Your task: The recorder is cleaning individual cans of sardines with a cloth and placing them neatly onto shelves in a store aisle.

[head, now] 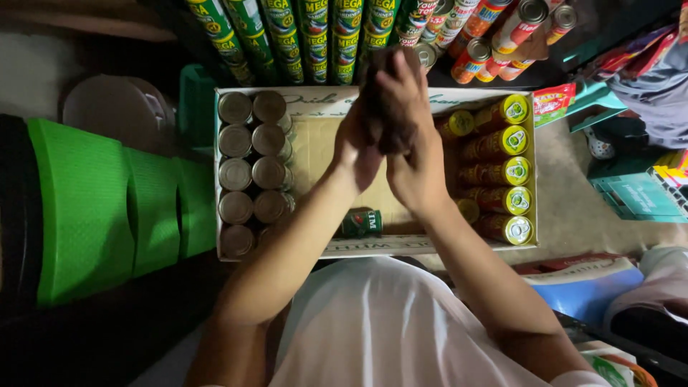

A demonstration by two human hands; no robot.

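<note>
Both my hands, left hand and right hand, clasp a dark can. Slip risk: it falls on yellow cans at three o'clock in the box.

Both forearms raised forward, left hand and right hand pressed together (fingers curled, something dark between).

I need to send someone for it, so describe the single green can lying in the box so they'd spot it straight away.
Find the open cardboard box at the person's front. The green can lies alone on its side by the near wall, between upright silver-topped cans and yellow-ended red cans.
</note>
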